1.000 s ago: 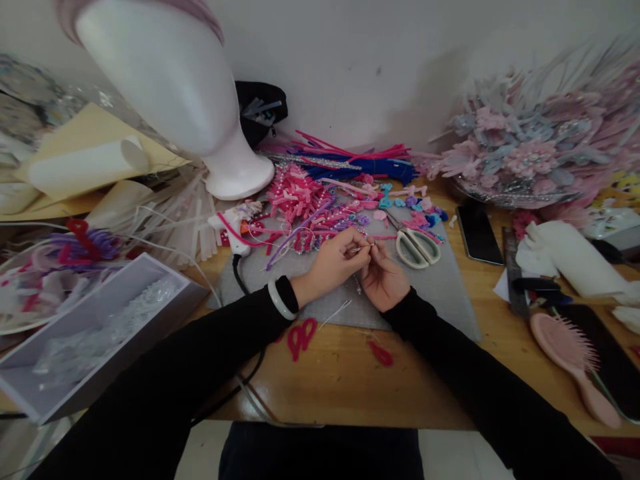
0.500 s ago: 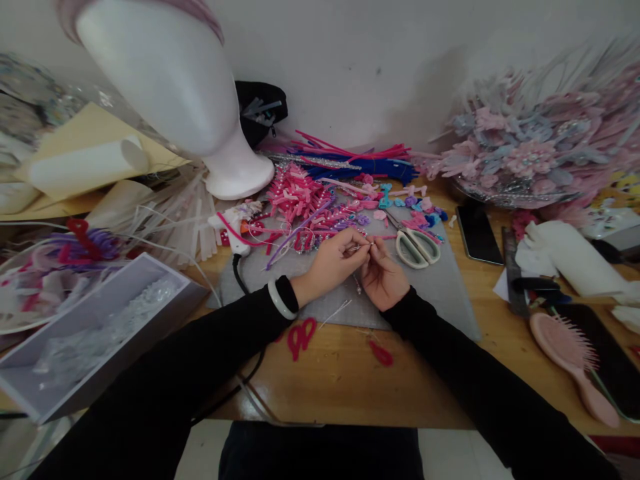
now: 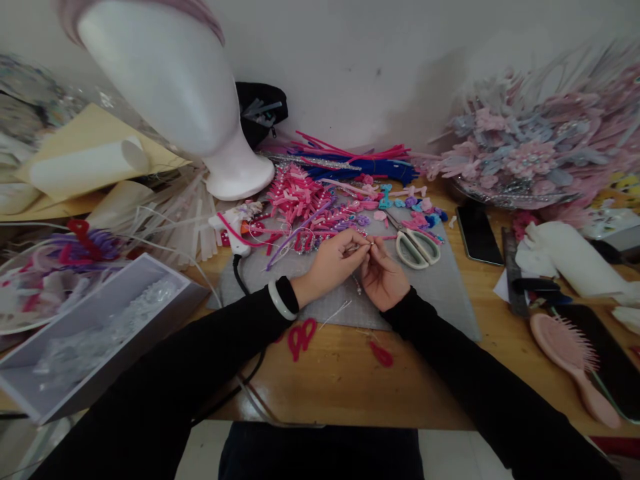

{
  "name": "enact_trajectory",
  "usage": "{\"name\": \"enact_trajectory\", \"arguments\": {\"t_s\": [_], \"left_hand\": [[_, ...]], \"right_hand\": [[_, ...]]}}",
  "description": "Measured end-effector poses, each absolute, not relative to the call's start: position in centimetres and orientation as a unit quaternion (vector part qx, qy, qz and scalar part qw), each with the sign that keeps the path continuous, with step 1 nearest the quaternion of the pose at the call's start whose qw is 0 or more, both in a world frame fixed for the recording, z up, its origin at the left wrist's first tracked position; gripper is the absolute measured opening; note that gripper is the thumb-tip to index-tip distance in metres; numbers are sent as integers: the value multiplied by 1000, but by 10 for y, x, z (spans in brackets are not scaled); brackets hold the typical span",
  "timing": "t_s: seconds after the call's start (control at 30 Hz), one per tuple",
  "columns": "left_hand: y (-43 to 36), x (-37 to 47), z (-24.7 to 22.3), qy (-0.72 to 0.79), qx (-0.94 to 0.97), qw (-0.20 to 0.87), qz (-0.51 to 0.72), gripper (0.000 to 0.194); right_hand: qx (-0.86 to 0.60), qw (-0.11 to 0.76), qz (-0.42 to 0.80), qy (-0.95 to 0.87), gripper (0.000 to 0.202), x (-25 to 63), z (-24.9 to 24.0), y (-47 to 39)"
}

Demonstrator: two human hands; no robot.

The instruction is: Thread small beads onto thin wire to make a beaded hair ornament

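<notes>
Over the grey mat [image 3: 440,300], my left hand [image 3: 334,261] and my right hand [image 3: 383,275] meet fingertip to fingertip, both pinched closed. A thin, wire-like piece shows between the fingertips, too small to name. A beaded strand [image 3: 359,287] hangs below them, between the hands. Just beyond my right hand lie scissors [image 3: 420,250] with pale grips. Pink beaded pipe-cleaner pieces [image 3: 295,197] are heaped behind my left hand. Nearer to me are red pipe-cleaner loops [image 3: 301,339] and a red petal shape [image 3: 381,353] with fine wire.
A white mannequin head [image 3: 170,80] rises at back left. Left stands a box [image 3: 175,287] with clear bags; a black cable [image 3: 239,273] crosses the mat's edge. Right are a phone [image 3: 479,233], a pink hairbrush [image 3: 565,347] and a large pink flower bundle [image 3: 530,153].
Almost nothing differs. Both hands stay in the same place, fingertips together, with only a slight shift of the fingers.
</notes>
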State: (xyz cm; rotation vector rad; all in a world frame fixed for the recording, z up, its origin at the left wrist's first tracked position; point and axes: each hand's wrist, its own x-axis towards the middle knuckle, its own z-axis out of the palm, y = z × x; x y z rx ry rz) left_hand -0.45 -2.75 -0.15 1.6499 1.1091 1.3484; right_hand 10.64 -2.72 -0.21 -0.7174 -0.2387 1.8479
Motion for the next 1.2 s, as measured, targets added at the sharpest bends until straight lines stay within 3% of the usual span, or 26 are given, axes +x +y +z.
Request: {"name": "enact_trajectory", "arguments": {"t_s": [1.2], "left_hand": [[-29,-5,1,460,651,330,506,8]], "right_hand": [[-338,559,748,-118,20,103,1,-29]]}}
